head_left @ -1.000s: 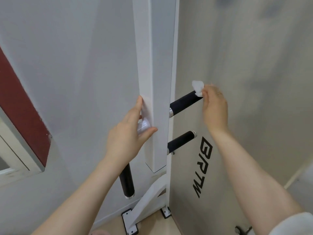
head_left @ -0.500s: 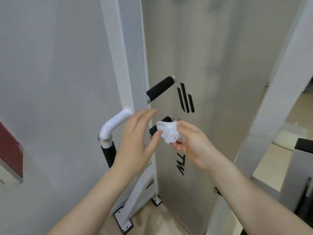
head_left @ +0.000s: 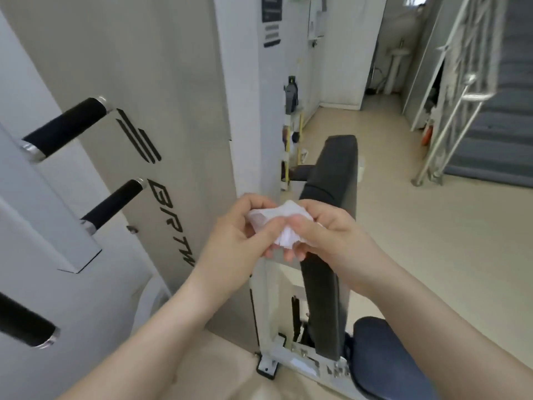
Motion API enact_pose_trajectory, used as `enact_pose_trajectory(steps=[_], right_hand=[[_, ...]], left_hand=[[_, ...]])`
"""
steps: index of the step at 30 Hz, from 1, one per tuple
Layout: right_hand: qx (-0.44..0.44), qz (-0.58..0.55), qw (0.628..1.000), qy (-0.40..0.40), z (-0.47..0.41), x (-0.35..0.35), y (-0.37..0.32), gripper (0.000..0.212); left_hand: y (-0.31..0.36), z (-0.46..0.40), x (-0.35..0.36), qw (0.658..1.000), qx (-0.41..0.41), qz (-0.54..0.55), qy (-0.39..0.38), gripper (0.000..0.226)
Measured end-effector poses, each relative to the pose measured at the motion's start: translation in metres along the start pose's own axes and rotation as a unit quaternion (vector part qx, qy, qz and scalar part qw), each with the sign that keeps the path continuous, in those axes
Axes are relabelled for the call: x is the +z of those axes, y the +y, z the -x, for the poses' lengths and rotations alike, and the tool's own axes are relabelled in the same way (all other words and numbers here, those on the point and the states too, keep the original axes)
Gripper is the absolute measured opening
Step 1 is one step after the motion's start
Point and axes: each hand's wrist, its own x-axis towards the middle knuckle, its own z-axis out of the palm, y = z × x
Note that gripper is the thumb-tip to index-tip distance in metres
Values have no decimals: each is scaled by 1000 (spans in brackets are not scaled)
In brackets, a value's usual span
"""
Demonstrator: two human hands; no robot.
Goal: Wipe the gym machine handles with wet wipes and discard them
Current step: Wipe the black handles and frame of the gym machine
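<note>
Both hands have left the handles; left hand (head_left: 236, 241) and right hand (head_left: 328, 235) fingers pinch the wipe (head_left: 281, 223) beside "BRTW" lettering (head_left: 173, 223).

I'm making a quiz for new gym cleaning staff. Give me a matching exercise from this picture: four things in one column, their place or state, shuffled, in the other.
Things:
1. crumpled white wet wipe
2. black foam-grip machine handles
3. black padded bench backrest
4. grey metal stair railing

Places or states:
A. far right, beside the steps
B. held between both hands
C. sticking out of the white frame, left
D. directly behind the hands

Pairs: 1-B, 2-C, 3-D, 4-A
</note>
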Motion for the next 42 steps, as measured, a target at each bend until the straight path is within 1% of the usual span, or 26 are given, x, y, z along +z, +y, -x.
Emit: enact_pose_trajectory(steps=[1,3,5,8,11,13,14,15,17,18,19,20,22,24,25,27,28,31,33,36,38,40,41,42], right_hand=[[-12,-3,1000,1,13,-17,1,25],[-15,4,999,32,40,-55,7,33],[-3,25,997,69,67,-95,12,35],[20,49,995,79,112,-154,15,33],[91,-7,992,85,149,-213,14,31],[178,-83,973,122,166,-253,13,24],[221,-116,959,132,172,-269,11,24],[256,-130,950,123,177,-285,11,27],[301,-79,948,64,183,-316,18,27],[304,-39,951,42,185,-329,22,23],[295,-4,954,42,185,-344,30,19],[285,7,957,58,183,-359,35,19],[241,0,965,99,176,-389,44,63],[176,21,981,84,168,-413,48,59],[145,68,985,60,164,-423,49,51],[106,159,981,15,149,-441,52,31],[96,200,975,4,138,-451,57,27],[86,288,954,-12,97,-486,71,33],[85,273,958,-37,69,-513,76,32],[86,174,978,-73,28,-551,78,33],[91,107,986,-86,0,-567,84,36],[99,54,990,-87,-32,-575,97,34],[103,33,990,-87,-48,-575,104,33],[105,15,990,-91,-64,-574,112,31]], left_hand=[[5,3,19,1000,8,13,-10,11],[17,12,59,999,22,31,-29,11],[27,22,101,999,27,24,-41,8],[38,32,168,998,21,-18,-52,7],[49,38,234,997,12,-28,-75,11],[57,38,277,997,8,-7,-80,10],[59,37,295,997,5,3,-77,10],[61,34,312,997,2,11,-73,12],[63,24,342,997,-9,24,-68,14],[63,18,355,997,-17,34,-68,15],[62,11,367,996,-27,45,-71,16],[60,4,379,995,-38,57,-73,17],[57,-14,402,993,-60,70,-73,20],[51,-34,422,995,-63,50,-60,19],[48,-46,432,996,-61,36,-49,16],[40,-74,451,998,-52,22,-19,14],[37,-90,459,999,-42,15,-1,15],[31,-138,477,999,-24,-10,34,14],[31,-167,482,998,-27,-21,47,13],[32,-208,486,995,-42,-21,84,19],[32,-230,492,990,-73,64,105,21],[30,-249,500,975,-118,150,113,23],[26,-256,504,972,-128,152,122,22],[21,-263,507,973,-128,131,142,17]])
